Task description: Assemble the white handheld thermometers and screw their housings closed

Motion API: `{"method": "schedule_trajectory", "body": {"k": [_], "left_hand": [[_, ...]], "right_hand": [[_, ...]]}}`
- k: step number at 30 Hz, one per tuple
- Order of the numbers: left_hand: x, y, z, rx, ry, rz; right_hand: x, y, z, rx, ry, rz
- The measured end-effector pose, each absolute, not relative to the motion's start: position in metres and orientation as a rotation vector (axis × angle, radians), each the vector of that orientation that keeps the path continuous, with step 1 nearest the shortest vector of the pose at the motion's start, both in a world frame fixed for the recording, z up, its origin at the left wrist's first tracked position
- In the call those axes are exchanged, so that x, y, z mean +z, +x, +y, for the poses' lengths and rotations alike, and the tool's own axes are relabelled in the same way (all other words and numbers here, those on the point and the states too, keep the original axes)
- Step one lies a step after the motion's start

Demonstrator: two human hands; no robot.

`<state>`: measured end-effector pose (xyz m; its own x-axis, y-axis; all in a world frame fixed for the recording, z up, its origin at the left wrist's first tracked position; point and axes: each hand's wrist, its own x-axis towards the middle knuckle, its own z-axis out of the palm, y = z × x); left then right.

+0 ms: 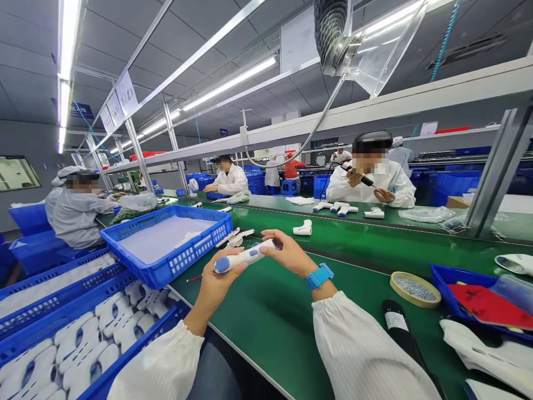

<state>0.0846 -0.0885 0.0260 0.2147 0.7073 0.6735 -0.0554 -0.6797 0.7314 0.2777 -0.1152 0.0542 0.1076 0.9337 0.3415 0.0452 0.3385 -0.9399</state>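
One white-and-blue piece sits between your left hand and your right hand, raised above the green surface and tilted so its right end rides higher. Your left fingers are closed around the broad blue-capped end; your right fingers are drawn together on the narrower end, only slightly parted by its thickness.

Let the left hand bear the weight and the right one steady and turn — a light, even hold suits a smooth shell like this, which looks like glossy moulded plastic and could slip if squeezed at its rounded end. Leave the blue patch midway along the body free of your fingers, so it stays visible and unpressed. Elbows low and wrists loose should help you rotate it without twisting.

The blue crate beside your left hand has stiff, slotted walls; steer the shell away from its rim, since a knock could scuff the finish. Lower down, curved white shells nestle together in another crate. To your right lie a shallow round dish of small, grainy metallic pieces — easily tipped by a trailing cuff — and a long black tool with a white label.
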Motion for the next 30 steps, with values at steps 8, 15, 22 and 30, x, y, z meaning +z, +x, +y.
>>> {"method": "schedule_trajectory", "body": {"k": [8,15,22,30], "left_hand": [[-0.016,0.089,-0.092,1.53,2.134,0.548],[-0.038,0.104,-0.077,1.03,2.843,0.106],[-0.061,0.109,-0.068,1.102,2.418,0.464],[-0.044,0.132,-0.074,0.322,1.429,0.343]], "right_hand": [[0.015,0.274,-0.117,1.098,-0.948,-1.036],[-0.012,0.276,-0.117,1.073,-1.014,-0.734],[-0.02,0.279,-0.118,1.029,-0.904,-0.447],[-0.032,0.265,-0.116,1.0,-0.862,-0.296]]}}
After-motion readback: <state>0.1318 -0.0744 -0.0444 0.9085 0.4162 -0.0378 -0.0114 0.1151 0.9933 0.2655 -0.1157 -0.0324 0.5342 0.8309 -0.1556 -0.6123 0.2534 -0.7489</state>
